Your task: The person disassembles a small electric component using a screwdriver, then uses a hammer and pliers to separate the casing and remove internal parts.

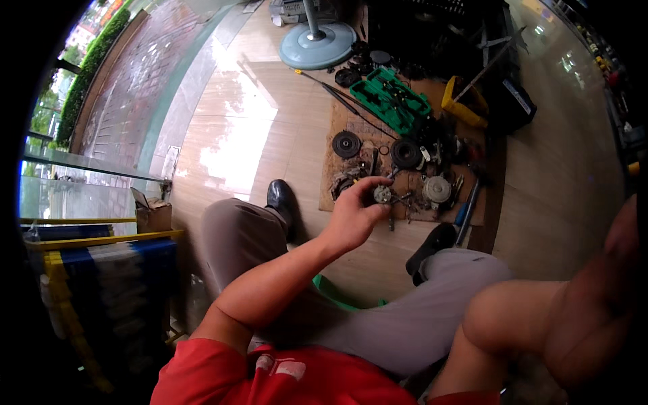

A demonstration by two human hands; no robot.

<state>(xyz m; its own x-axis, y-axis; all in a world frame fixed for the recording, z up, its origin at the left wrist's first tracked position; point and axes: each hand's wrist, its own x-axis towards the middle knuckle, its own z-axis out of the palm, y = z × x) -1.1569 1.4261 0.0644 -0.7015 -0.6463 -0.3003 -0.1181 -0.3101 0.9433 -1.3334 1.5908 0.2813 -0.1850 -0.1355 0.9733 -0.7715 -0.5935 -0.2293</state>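
Note:
My left hand (352, 214) reaches over a cardboard sheet (329, 165) on the floor, thumb and fingers closed on a small round metal part (383, 195). Several small metal pieces lie just right of it, and a larger round metal housing (437, 190) rests beyond them. Farther back on the cardboard are two black ring-shaped wheels, one on the left (346, 144) and one on the right (406, 154). My right hand (621, 236) is raised close at the right edge, dark and blurred; its fingers cannot be made out.
A green tool case (390, 101) lies open behind the parts, beside a yellow container (466, 101). A hammer (467, 206) with a blue grip lies at the cardboard's right edge. A stand with a round base (318, 46) is at the back. Folded blue-and-yellow material (111, 270) hangs at left.

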